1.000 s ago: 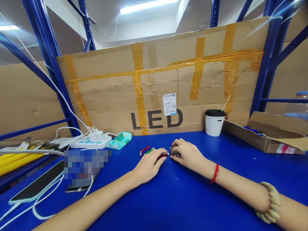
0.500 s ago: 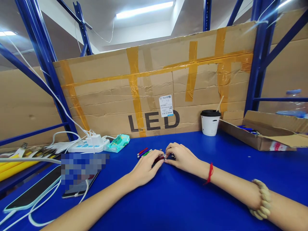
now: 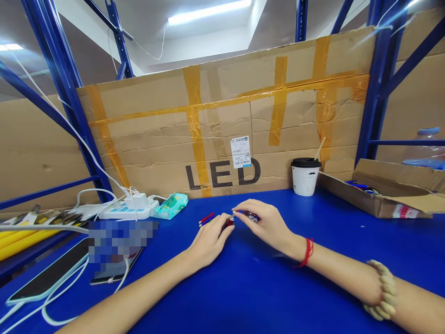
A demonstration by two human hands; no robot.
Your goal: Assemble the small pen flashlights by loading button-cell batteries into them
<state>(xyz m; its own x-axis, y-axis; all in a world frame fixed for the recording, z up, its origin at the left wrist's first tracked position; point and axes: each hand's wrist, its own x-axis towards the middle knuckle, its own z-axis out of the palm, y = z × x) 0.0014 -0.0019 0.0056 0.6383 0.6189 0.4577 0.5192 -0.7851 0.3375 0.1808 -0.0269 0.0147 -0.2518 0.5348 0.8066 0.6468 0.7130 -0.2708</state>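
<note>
My left hand [image 3: 208,240] rests on the blue table [image 3: 264,287] with its fingers closed round a small dark red cylinder [image 3: 228,222]. My right hand [image 3: 266,222] is raised just above the table, its thumb and forefinger pinching a tiny metal part right over the cylinder's end. More small dark parts [image 3: 253,216] sit under the right hand's fingers. Just to the left of both hands lie a few thin red, blue and green pen-like sticks [image 3: 206,219].
A taped cardboard wall marked LED [image 3: 222,134] backs the table. A lidded paper cup [image 3: 305,176] and an open cardboard box [image 3: 382,192] stand at the right. A power strip [image 3: 123,209], a tissue pack [image 3: 170,204], cables and phones [image 3: 48,276] lie at the left.
My right hand has lifted off the pile of small parts and now pinches one above the end of the red cylinder. The left hand has tilted the cylinder slightly upward.
</note>
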